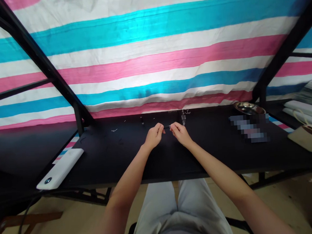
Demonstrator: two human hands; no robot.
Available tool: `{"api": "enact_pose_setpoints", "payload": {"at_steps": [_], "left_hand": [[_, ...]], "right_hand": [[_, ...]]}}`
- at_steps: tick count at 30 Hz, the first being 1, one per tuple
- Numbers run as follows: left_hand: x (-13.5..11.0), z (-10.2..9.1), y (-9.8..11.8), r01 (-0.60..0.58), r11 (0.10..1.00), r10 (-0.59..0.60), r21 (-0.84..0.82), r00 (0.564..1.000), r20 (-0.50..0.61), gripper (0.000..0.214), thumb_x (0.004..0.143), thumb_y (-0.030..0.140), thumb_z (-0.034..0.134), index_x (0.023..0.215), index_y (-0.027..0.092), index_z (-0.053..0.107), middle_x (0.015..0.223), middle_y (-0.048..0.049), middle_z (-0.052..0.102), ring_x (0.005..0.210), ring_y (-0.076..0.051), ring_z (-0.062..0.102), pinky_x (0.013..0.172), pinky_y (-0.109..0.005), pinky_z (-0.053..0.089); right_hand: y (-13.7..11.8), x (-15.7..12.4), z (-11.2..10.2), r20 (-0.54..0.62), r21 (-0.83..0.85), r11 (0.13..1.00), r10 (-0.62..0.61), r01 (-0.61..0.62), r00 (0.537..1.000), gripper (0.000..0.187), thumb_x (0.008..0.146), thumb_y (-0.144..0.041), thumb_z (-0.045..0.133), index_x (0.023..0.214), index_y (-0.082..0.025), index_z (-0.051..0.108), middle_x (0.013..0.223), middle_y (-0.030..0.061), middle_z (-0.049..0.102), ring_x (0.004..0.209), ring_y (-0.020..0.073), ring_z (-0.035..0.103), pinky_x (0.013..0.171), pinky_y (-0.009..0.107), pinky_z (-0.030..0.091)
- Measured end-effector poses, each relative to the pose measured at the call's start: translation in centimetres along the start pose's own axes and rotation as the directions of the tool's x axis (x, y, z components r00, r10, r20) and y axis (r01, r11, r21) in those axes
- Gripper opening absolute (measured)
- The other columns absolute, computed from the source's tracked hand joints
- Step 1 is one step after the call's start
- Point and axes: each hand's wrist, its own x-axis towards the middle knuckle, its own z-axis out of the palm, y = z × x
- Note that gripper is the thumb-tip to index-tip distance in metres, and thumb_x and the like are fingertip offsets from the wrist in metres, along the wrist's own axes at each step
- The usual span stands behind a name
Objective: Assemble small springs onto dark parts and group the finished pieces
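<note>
Both hands meet above the middle of the black table, fingers closed in a pinch. My left hand (154, 135) grips the left end of a short, thin black rod (167, 127). At its right end, which looks lighter, my right hand (181, 133) pinches it. The rod is level, and its exact kind is too small to make out. Just beyond my right hand lies a cluster of small clear pieces (183, 118), with white curly strands (188, 112) beside it. A small dark piece with a pale end (142, 120) lies beyond my left hand.
A white power bank (60, 169) lies at the table's left edge. At the right are a shiny metal dish (249, 108), a blurred-out item (250, 128) and a beige box-like thing (308, 138). Black frame bars (42, 64) and a striped sheet (154, 60) stand behind.
</note>
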Motion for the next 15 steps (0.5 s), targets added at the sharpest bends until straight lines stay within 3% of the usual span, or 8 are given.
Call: {"api": "enact_pose_setpoints", "payload": {"at_steps": [9, 15], "left_hand": [[0.03, 0.10, 0.09, 0.069, 0.994, -0.074, -0.080, 0.996, -0.058, 0.047, 0.092, 0.045, 0.026, 0.059, 0.017, 0.045, 0.044, 0.0045, 0.046, 0.039, -0.006, 0.043, 0.053, -0.019, 0.039], [0.18, 0.21, 0.05, 0.089, 0.980, -0.107, -0.176, 0.990, -0.094, 0.041, 0.089, 0.047, 0.034, 0.062, 0.018, 0.042, 0.050, 0.0049, 0.050, 0.037, -0.005, 0.042, 0.047, -0.019, 0.037]], "right_hand": [[-0.17, 0.00, -0.21, -0.027, 0.086, 0.996, 0.012, -0.009, 1.000, 0.034, 0.085, -0.050, 0.043, 0.071, -0.019, 0.049, 0.054, -0.0056, 0.039, 0.043, 0.0062, 0.035, 0.042, 0.020, 0.029], [-0.36, 0.19, -0.68, -0.014, 0.126, 0.992, 0.005, -0.003, 1.000, 0.031, 0.086, -0.047, 0.042, 0.076, -0.019, 0.051, 0.062, -0.0038, 0.048, 0.041, 0.0052, 0.039, 0.041, 0.020, 0.031]]}}
